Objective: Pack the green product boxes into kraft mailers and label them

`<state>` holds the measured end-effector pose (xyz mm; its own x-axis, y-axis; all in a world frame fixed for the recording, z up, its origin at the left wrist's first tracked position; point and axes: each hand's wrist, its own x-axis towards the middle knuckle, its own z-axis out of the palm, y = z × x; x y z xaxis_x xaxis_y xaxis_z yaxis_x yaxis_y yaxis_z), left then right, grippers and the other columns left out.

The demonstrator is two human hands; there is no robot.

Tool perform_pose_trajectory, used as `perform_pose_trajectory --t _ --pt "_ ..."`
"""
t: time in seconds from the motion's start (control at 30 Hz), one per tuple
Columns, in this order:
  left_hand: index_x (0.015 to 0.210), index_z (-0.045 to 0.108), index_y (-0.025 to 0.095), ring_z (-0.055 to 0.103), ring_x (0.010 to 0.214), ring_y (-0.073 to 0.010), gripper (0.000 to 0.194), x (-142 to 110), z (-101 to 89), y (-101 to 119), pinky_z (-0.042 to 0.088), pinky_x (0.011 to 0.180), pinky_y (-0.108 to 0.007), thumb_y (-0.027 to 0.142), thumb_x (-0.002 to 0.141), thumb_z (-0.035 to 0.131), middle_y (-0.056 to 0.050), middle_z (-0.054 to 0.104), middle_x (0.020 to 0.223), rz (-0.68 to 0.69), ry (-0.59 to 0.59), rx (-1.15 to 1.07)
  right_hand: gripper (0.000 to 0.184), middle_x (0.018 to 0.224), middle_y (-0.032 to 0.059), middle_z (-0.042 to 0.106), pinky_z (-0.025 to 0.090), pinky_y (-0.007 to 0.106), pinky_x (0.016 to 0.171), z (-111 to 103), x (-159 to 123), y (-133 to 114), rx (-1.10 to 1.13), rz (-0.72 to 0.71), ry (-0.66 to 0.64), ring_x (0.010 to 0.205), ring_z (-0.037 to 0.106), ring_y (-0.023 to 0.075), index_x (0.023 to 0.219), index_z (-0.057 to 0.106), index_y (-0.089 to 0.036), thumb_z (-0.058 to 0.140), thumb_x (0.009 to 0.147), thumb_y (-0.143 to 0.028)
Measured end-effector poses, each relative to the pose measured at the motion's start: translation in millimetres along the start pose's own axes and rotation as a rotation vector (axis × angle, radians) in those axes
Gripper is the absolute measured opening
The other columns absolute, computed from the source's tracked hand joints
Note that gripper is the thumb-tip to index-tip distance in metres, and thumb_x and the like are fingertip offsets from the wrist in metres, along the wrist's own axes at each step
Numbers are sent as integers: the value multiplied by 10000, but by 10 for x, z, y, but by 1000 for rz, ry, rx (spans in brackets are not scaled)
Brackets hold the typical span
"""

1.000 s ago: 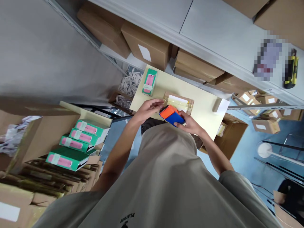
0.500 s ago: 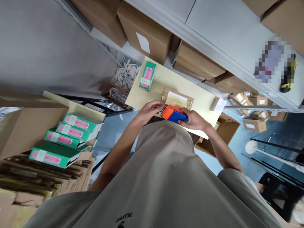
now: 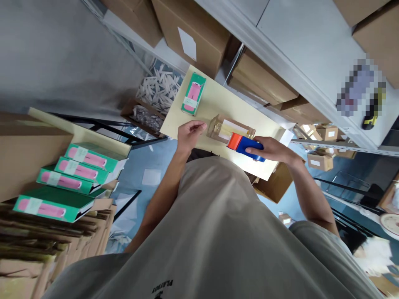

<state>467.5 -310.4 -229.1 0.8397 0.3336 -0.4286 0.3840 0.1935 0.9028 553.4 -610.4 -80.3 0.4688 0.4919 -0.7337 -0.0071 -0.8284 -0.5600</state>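
Observation:
My right hand (image 3: 264,148) is wrapped round a blue and orange tape dispenser (image 3: 247,146), its orange end pointing left. The dispenser is at the near edge of a small taped cardboard box (image 3: 215,128) with a white label; whether they touch is unclear. My left hand (image 3: 190,135) is closed in a pinch just left of that box, apart from the dispenser. Anything between its fingertips is too small to make out. Farther back on the pale yellow tabletop (image 3: 174,121) lies a green box with a pink picture (image 3: 193,94).
Several green boxes (image 3: 82,157) stand at the left, above stacked flattened cardboard (image 3: 90,232). A shelf (image 3: 289,68) with large cartons (image 3: 193,35) borders the table's far side. An open carton (image 3: 277,182) is below its right end, and a bin of white pieces (image 3: 160,89) beyond its left.
My right hand has moved right with the tape dispenser, away from my left hand. My left hand has drawn slightly left and up, fingers now pinched. The camera view has shifted a little.

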Motion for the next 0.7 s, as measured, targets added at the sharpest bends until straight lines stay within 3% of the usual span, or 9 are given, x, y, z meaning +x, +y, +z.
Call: perform_pose_trajectory --t 0.23,0.37,0.53,0.6,0.7 --pt "883 832 160 630 721 -147 290 443 52 -246 548 734 -289 412 773 924 -14 710 714 -91 -22 -14 680 835 75 820 622 318 557 -121 336 98 170 112 -62 683 786 230 1103 707 -212 800 883 -849" --pt "866 819 161 622 726 -145 270 542 77 -368 541 741 -296 383 763 934 -11 690 714 -157 -24 -11 680 812 68 813 629 325 564 -137 500 148 177 126 -99 670 783 231 1034 713 -212 780 884 -871" --pt "878 797 174 610 738 -136 381 569 199 -529 548 739 -280 485 726 956 -21 730 760 -243 -35 -26 699 795 58 811 627 316 584 -164 555 188 217 116 -136 651 769 220 1065 736 -218 771 874 -890" --pt "966 805 163 636 756 -145 467 542 244 -594 546 743 -285 567 764 924 -49 763 828 -253 -68 16 719 780 57 811 626 319 585 -161 565 189 233 117 -146 636 762 224 1099 751 -219 783 856 -895" --pt "1381 733 134 720 888 -200 775 469 232 -629 573 814 -331 672 835 850 -147 805 1122 -200 -73 192 742 777 58 813 616 313 590 -146 572 183 226 101 -130 637 759 224 1109 770 -212 789 839 -902"
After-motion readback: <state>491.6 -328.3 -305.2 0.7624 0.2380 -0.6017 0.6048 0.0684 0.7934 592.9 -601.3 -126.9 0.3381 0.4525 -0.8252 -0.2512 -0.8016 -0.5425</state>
